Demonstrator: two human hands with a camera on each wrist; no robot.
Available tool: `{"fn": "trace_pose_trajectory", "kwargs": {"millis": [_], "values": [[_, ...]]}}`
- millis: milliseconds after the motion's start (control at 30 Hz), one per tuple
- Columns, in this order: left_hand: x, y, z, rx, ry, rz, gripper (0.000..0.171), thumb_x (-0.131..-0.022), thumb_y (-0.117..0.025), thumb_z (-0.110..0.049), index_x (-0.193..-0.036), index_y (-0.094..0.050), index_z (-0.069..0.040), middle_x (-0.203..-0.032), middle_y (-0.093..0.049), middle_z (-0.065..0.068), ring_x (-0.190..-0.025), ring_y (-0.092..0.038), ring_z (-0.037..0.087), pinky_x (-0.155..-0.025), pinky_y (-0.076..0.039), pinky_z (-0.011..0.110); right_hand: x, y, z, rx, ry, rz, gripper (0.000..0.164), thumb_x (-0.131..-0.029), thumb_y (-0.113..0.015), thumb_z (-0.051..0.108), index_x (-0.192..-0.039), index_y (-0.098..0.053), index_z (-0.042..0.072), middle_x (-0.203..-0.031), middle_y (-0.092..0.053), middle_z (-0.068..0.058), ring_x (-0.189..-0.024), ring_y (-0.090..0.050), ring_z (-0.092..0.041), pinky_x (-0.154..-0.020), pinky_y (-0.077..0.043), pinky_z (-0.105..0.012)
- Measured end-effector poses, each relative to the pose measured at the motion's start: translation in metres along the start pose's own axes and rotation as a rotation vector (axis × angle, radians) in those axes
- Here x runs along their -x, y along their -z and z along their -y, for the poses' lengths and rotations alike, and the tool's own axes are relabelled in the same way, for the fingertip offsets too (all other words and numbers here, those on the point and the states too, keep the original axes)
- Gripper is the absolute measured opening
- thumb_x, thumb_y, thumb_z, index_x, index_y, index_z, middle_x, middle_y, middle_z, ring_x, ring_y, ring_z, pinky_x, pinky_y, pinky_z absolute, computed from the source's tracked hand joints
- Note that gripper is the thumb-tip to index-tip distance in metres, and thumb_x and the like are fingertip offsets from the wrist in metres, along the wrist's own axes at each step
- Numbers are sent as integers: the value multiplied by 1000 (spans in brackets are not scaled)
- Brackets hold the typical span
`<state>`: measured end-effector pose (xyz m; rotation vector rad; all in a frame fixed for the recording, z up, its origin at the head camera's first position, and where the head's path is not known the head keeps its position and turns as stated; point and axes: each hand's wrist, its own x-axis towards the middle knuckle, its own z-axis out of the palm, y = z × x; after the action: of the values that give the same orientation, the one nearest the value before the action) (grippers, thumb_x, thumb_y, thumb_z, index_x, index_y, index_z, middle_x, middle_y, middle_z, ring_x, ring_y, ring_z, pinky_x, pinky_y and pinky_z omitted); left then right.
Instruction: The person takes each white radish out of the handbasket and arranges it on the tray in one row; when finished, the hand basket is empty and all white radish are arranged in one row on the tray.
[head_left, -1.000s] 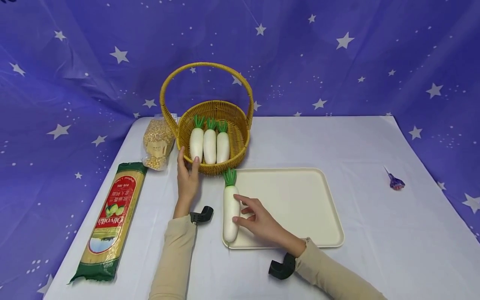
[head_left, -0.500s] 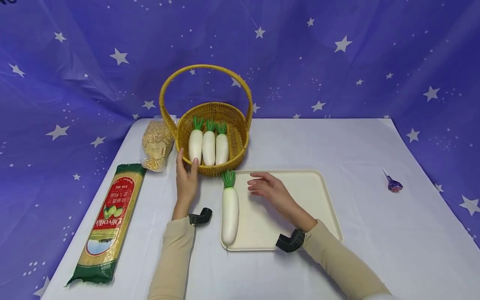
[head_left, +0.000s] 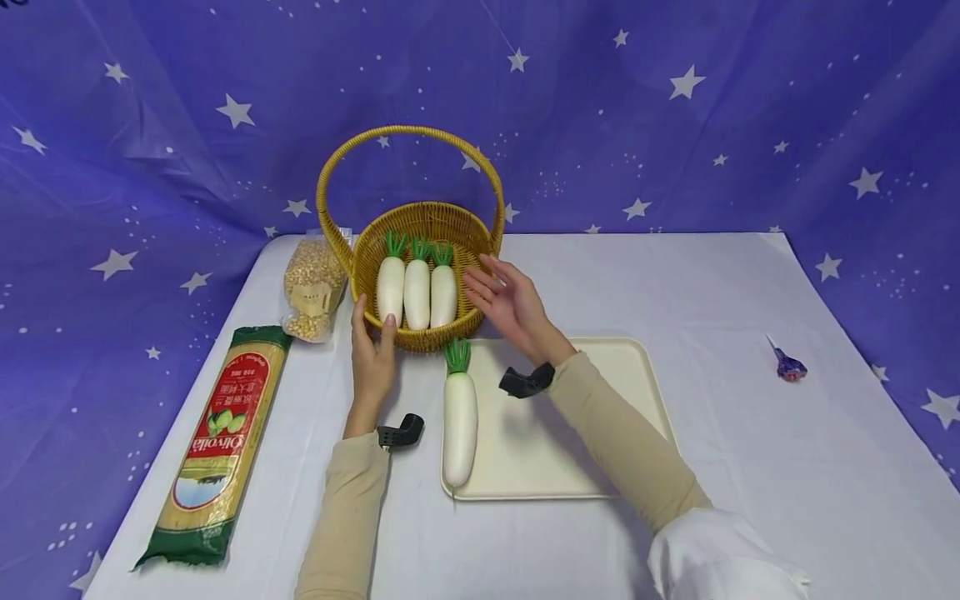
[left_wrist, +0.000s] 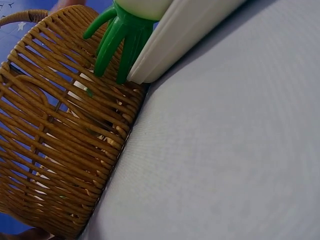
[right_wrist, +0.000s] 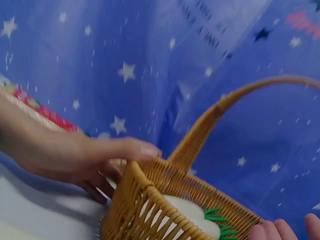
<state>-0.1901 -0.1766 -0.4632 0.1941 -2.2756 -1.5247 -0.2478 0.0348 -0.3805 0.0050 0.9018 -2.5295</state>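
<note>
A brown wicker basket (head_left: pixel 471 321) with a tall arched handle stands at the table's back. Inside lie three white radishes (head_left: pixel 417 296) with green tops, side by side. My left hand (head_left: pixel 372 362) grips the basket's near left rim; in the right wrist view its thumb lies over the rim and its fingers against the outside wall. My right hand (head_left: pixel 517 310) is at the basket's right rim, fingers extended and holding nothing; whether it touches the rim I cannot tell. Another white radish (head_left: pixel 460 429) lies lengthwise along the left side of the cream tray (head_left: pixel 555 467).
Left of the basket lies a clear bag of yellow kernels (head_left: pixel 315 283). A spaghetti packet (head_left: pixel 217 442) lies at the table's left edge. On the right side is a small purple-wrapped lollipop (head_left: pixel 791 367). A blue star-patterned cloth (head_left: pixel 637 125) hangs behind the table.
My right hand has left the radish on the tray, withdrawn to the right, then moved forward to the basket's right rim. The left hand stays at the basket.
</note>
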Motion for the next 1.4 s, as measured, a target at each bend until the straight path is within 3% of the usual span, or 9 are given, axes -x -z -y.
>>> {"fn": "trace_pose_trajectory", "kwargs": {"millis": [200,333,500,667,733,900,1133,1233,1400], "values": [[-2,-1,-1,13,-10,-1,59,-93,-44,-41,-144,-17,-30,-150,-20,2,-137,-22,22,-111,-21,42,-39,-14,-6,229,85,-122,52,-94,-42,15,-142,-24,6,-147,-22,-17,-138,-21,-29,-113,-18,-40],[-3,-2,-1,21,-19,-10,59,-93,-45,-40,-144,-18,-28,-150,-22,4,-135,-28,24,-109,-25,43,-55,-19,-7,414,74,-199,55,-92,-47,15,-142,-26,8,-148,-22,-13,-137,-20,-32,-111,-22,-45],[-4,-1,1,3,-15,-22,58,-93,-44,-40,-144,-19,-26,-150,-22,3,-135,-27,23,-108,-25,42,-66,-24,-11,838,-64,-262,67,-90,-53,23,-145,-15,12,-150,-17,-9,-137,-22,-30,-106,-29,-48],[-3,-1,3,20,-12,-18,58,-93,-45,-38,-144,-18,-28,-150,-21,3,-137,-24,23,-110,-23,43,-70,-33,-15,1292,-279,-287,94,-85,-60,22,-146,12,18,-152,7,-17,-141,-1,-31,-108,-26,-45],[-2,-1,3,26,-7,-14,59,-93,-45,-38,-144,-18,-28,-150,-21,3,-137,-24,22,-110,-23,42,-71,-37,-16,1407,-346,-287,100,-83,-62,22,-144,17,16,-150,12,-22,-140,5,-33,-109,-26,-43],[-1,-2,2,27,-11,-9,58,-93,-45,-38,-144,-19,-27,-150,-21,4,-136,-25,23,-110,-24,43,-75,-39,-22,1608,-415,-292,108,-79,-65,27,-143,20,9,-148,2,-30,-140,-2,-36,-107,-30,-42],[-1,-1,1,19,-5,-5,58,-93,-45,-40,-144,-18,-29,-150,-21,4,-136,-25,24,-110,-24,43,-89,-26,-32,1701,-387,-277,115,-74,-70,27,-142,20,8,-146,-11,-31,-136,-17,-37,-102,-35,-45],[-1,0,1,21,-8,-3,59,-93,-45,-39,-144,-18,-29,-150,-22,5,-136,-27,25,-110,-24,43,-73,-41,-26,1702,-404,-258,106,-78,-67,24,-144,14,8,-145,-23,-26,-132,-31,-31,-99,-38,-38],[-2,0,1,23,-8,-4,59,-93,-45,-39,-144,-18,-29,-150,-22,5,-136,-26,24,-110,-23,42,-64,-46,-22,1655,-389,-210,100,-81,-66,21,-146,10,17,-134,-45,-18,-99,-53,-23,-72,-44,-28]]}}
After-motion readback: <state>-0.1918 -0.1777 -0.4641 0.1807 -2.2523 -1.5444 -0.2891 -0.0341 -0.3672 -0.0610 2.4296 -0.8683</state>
